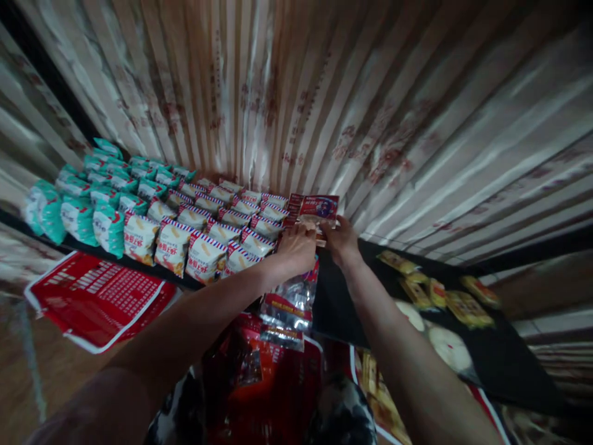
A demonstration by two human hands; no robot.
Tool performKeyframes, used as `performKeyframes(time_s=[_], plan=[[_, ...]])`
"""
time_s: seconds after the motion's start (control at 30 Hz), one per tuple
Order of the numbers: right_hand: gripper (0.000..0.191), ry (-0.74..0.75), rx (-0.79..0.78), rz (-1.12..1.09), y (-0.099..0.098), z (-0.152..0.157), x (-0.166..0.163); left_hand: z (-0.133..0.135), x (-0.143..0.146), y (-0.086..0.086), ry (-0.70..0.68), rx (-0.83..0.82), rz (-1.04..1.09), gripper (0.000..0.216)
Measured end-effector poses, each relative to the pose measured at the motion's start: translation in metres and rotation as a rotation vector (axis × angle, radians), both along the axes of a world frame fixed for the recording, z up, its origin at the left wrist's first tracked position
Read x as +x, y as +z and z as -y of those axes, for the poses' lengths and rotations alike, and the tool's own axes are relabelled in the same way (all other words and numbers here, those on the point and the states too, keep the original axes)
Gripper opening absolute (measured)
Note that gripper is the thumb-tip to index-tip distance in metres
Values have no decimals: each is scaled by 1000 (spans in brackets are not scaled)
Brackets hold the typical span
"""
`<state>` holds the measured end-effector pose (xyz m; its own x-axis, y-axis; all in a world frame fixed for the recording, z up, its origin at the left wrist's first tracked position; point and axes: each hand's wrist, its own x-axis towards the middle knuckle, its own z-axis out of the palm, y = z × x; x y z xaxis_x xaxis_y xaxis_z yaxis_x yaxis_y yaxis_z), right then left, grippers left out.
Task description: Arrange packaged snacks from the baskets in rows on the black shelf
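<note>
Both arms reach straight out; left hand [296,247] and right hand [340,240] seemingly pinch a red packet [315,209] with their fingers, at 12 o'clock against the curtain [417,123]. Bare dark surface [338,309] lies at 6 o'clock.

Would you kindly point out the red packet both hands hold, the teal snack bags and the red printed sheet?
red packet [319,208], head view, its front face.
teal snack bags [78,216], head view, front of one bag.
red printed sheet [99,296], head view, its middle.

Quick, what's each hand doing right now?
Left hand: closed on the clear, shiny plastic packet hanging below it.
Right hand: closed on the red-and-blue printed snack packet.
</note>
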<state>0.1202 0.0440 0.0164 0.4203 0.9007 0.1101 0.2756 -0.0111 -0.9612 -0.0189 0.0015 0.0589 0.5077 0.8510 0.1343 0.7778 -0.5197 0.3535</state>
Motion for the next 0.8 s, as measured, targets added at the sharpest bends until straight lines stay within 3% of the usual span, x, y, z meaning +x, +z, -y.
performKeyframes(time_s=[0.23, 0.5, 0.8], plan=[[34, -38, -123, 439, 4, -28, 14, -23, 20, 5, 26, -120, -58, 47], [46, -56, -201, 558, 2, -52, 7, -40, 31, 0, 77, -175, -95, 43], [37, -12, -277, 727, -5, -65, -2, -50, 29, -13, 90, -146, -116, 50]])
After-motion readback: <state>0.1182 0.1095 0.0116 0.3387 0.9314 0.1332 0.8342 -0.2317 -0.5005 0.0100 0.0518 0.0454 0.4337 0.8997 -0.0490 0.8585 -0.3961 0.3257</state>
